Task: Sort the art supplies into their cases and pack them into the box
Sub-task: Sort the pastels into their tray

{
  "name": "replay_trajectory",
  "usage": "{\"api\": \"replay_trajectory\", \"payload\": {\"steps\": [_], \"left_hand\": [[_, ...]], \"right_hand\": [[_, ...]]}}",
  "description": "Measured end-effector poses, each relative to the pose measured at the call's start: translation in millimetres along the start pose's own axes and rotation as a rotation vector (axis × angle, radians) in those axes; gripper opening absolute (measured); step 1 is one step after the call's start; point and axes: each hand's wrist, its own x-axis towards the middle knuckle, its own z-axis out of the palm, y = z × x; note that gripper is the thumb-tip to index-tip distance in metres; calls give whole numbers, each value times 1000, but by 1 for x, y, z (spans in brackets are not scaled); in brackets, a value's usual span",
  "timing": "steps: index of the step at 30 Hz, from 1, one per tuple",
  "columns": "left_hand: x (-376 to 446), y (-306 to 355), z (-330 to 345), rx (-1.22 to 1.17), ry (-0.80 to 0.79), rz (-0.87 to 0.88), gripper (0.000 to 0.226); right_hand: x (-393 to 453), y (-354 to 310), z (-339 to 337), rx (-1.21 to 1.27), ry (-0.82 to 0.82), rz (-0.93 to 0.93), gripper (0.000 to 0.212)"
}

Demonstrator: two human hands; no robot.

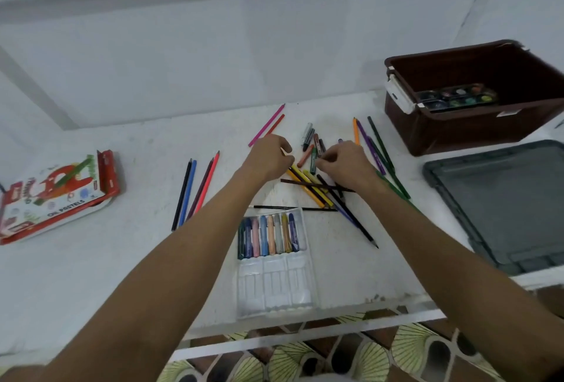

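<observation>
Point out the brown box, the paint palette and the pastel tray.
brown box (457, 133): head view, on its front wall.
paint palette (457, 97): head view, on its middle row of wells, inside the box.
pastel tray (274, 284): head view, on the empty clear slots near the table edge.

Bare counter (122, 259) near left, open. Pencil pile (320, 189) blocks centre; pastel tray (274, 259) near it; brown box (457, 134), grey lid (503, 204) crowd right.

Soft, even daylight, faint shadows, slight overall blur, and wide-angle bending of lines toward the frame's edges
</observation>
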Motion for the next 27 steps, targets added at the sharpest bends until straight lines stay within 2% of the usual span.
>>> {"api": "replay_trajectory", "payload": {"steps": [4, 6, 13, 18, 21, 27], "left_hand": [[22, 6, 14, 34, -66, -19, 37], [26, 9, 20, 53, -90, -12, 28], [23, 18, 25, 78, -79, -35, 48], [9, 13, 8, -89, -32, -123, 29], [-15, 5, -5, -208, 13, -159, 35], [-95, -8, -22, -337, -19, -255, 17]], "right_hand": [[25, 0, 19, -34, -17, 119, 33], [32, 3, 26, -49, -30, 163, 39], [32, -3, 25, -17, -53, 226, 22], [16, -13, 13, 59, -29, 250, 28], [-5, -21, 1, 99, -10, 204, 27], [-69, -34, -3, 144, -152, 154, 17]]}}
